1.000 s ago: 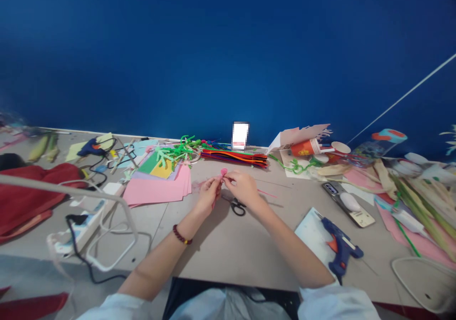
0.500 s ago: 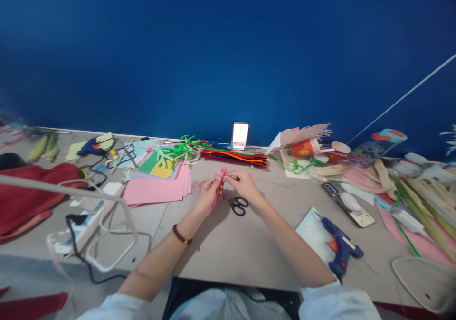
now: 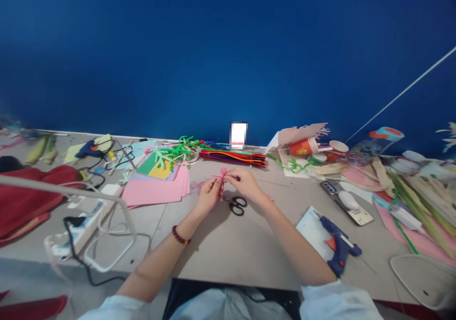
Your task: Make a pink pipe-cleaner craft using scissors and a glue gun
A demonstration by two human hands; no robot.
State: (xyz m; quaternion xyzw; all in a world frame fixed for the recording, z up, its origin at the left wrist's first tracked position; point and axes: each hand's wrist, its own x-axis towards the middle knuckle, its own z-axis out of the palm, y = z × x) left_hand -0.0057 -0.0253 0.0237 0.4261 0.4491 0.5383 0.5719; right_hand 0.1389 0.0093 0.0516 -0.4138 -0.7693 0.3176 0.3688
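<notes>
Between my two hands, over the middle of the table, is a pink pipe cleaner [image 3: 223, 171] with a small coiled head at its top. My left hand [image 3: 209, 194] pinches it from below, with the fingers closed around the stem. The fingertips of my right hand [image 3: 242, 182] are closed on it from the right, just under the coil. Black-handled scissors [image 3: 237, 206] lie on the table right below my hands. Behind them rests a bundle of red, orange and dark pipe cleaners [image 3: 233, 158].
Pink paper sheets [image 3: 153, 191] and green pipe cleaners [image 3: 178, 151] lie to the left, near a white power strip [image 3: 87, 220]. A blue glue gun [image 3: 340, 244] and a phone [image 3: 347, 203] lie on the right. Paper cups [image 3: 304, 146] stand behind. A blue wall rises at the back.
The lower pink strand that hung below my left hand no longer shows there. Both hands stay at the pipe cleaner, and the view has shifted slightly.
</notes>
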